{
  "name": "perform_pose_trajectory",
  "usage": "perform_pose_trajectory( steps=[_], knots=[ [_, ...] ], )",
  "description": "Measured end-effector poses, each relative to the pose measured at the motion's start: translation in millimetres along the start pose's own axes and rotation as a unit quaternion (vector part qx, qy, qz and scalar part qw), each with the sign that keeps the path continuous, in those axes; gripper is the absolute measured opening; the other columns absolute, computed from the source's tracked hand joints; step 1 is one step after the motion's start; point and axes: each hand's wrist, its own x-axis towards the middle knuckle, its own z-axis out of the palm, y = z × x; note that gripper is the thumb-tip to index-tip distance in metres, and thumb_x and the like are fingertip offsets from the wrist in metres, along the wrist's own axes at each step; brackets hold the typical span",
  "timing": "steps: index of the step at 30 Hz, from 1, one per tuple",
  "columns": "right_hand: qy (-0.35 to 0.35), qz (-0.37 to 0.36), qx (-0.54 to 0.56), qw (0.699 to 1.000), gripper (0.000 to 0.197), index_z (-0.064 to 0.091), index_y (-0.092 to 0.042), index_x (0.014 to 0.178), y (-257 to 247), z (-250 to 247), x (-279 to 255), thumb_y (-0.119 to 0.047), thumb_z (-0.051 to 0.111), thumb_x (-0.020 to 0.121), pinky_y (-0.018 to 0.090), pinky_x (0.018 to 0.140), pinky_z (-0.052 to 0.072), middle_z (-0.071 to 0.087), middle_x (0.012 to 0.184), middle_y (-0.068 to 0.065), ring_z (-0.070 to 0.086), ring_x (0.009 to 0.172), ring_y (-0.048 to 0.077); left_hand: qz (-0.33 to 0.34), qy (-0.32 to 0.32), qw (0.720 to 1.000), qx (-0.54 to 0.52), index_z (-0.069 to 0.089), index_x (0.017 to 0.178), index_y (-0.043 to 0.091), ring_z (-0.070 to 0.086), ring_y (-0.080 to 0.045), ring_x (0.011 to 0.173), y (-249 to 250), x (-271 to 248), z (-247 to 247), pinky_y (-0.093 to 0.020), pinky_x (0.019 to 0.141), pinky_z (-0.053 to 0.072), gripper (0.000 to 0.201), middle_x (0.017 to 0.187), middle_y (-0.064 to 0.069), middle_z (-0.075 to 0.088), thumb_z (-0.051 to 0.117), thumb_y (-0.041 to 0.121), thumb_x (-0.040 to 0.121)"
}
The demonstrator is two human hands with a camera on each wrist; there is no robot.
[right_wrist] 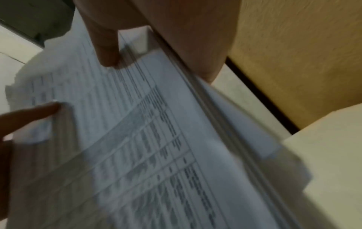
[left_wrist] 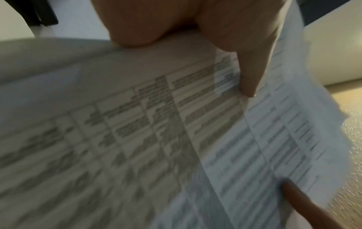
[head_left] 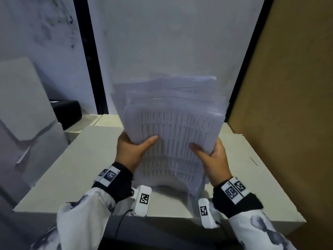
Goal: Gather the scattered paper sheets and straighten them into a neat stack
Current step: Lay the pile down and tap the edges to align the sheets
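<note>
Many printed paper sheets (head_left: 173, 127) sit bunched in our grip, raised above the pale worktop (head_left: 72, 168), their far edges fanned and uneven, their near end sagging toward it. Our left hand (head_left: 131, 150) grips the left edge, thumb lying across the top page; our right hand (head_left: 212, 159) grips the right edge likewise. Brown board (head_left: 288, 105) stands to the right.
</note>
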Motion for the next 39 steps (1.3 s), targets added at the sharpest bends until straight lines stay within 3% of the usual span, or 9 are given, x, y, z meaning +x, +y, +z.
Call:
perform_pose_trajectory(
  steps=[3,7,13,17,23,27,30,34,39],
  knots=[
    [0.017,-0.013,0.023,1.0,0.043,0.051,-0.027,0.121,-2,-9,2,-0.026,0.072,0.084,0.032,0.082,0.062,0.068,0.123,0.007,0.069,0.111,0.022,0.015,0.003,1.0,0.014,0.054,0.117,0.03,0.063,-0.008,0.108,8,5,-11,-0.031,0.084,0.058,0.063,0.114,0.009,0.064,0.088,0.025,0.064],
    [0.0,-0.024,0.017,1.0,0.043,0.044,-0.024,0.131,0,-6,-1,-0.012,0.064,0.094,0.023,0.077,0.06,0.064,0.121,0.0,0.069,0.105,0.006,0.022,-0.009,1.0,0.016,0.05,0.126,0.022,0.062,-0.011,0.11,17,5,-10,-0.036,0.088,0.058,0.079,0.118,0.006,0.063,0.087,0.033,0.057],
    [0.019,-0.061,0.015,0.998,0.061,0.04,-0.031,0.135,-7,-2,5,-0.027,0.076,0.085,0.025,0.087,0.06,0.062,0.123,-0.014,0.065,0.112,0.001,0.079,-0.008,0.997,0.013,0.046,0.124,0.027,0.06,0.012,0.099,34,5,-1,-0.015,0.076,0.057,0.08,0.114,0.016,0.058,0.09,0.025,0.057],
    [0.014,-0.072,0.022,0.997,0.052,0.041,-0.039,0.128,-10,3,8,-0.01,0.067,0.094,0.023,0.082,0.06,0.061,0.122,-0.009,0.066,0.107,-0.002,0.12,0.01,0.992,0.024,0.047,0.125,0.027,0.061,0.009,0.103,38,9,5,-0.011,0.077,0.054,0.077,0.115,0.016,0.06,0.091,0.018,0.062],
    [0.013,-0.052,0.042,0.998,0.046,0.049,-0.033,0.125,1,-5,9,-0.003,0.063,0.095,0.023,0.085,0.059,0.066,0.124,-0.002,0.066,0.117,0.016,0.073,0.008,0.996,0.04,0.042,0.132,0.024,0.059,-0.002,0.113,21,8,-7,-0.032,0.095,0.055,0.072,0.121,0.011,0.06,0.085,0.018,0.074],
    [0.01,-0.03,0.031,0.999,0.036,0.054,-0.032,0.124,0,4,9,-0.022,0.066,0.091,0.035,0.086,0.062,0.07,0.119,-0.004,0.069,0.114,0.018,0.067,0.008,0.997,0.041,0.046,0.132,0.021,0.06,-0.003,0.112,18,5,-2,-0.043,0.099,0.054,0.058,0.12,0.011,0.062,0.077,0.014,0.083],
    [0.02,-0.058,0.026,0.998,0.033,0.053,-0.035,0.123,-13,8,15,-0.014,0.06,0.099,0.039,0.092,0.059,0.067,0.124,-0.005,0.067,0.117,0.016,0.105,0.013,0.993,0.045,0.043,0.132,0.023,0.06,-0.006,0.114,35,21,1,-0.039,0.1,0.054,0.057,0.121,0.009,0.06,0.075,0.013,0.086],
    [0.033,-0.071,0.054,0.995,0.037,0.048,-0.026,0.126,-17,1,13,-0.001,0.054,0.1,0.025,0.087,0.058,0.063,0.123,-0.006,0.064,0.117,0.012,0.151,-0.007,0.988,0.039,0.04,0.131,0.025,0.06,-0.01,0.118,40,26,-7,-0.035,0.1,0.052,0.058,0.127,0.004,0.059,0.075,0.024,0.085],
    [0.024,-0.067,0.025,0.997,0.054,0.045,-0.023,0.135,-4,3,2,-0.01,0.069,0.088,0.025,0.088,0.058,0.065,0.122,-0.009,0.065,0.114,0.005,0.163,0.021,0.986,-0.031,0.047,0.126,0.033,0.058,0.003,0.112,28,11,-12,-0.017,0.092,0.048,0.023,0.12,0.012,0.06,0.04,0.023,0.106]
  ],
)
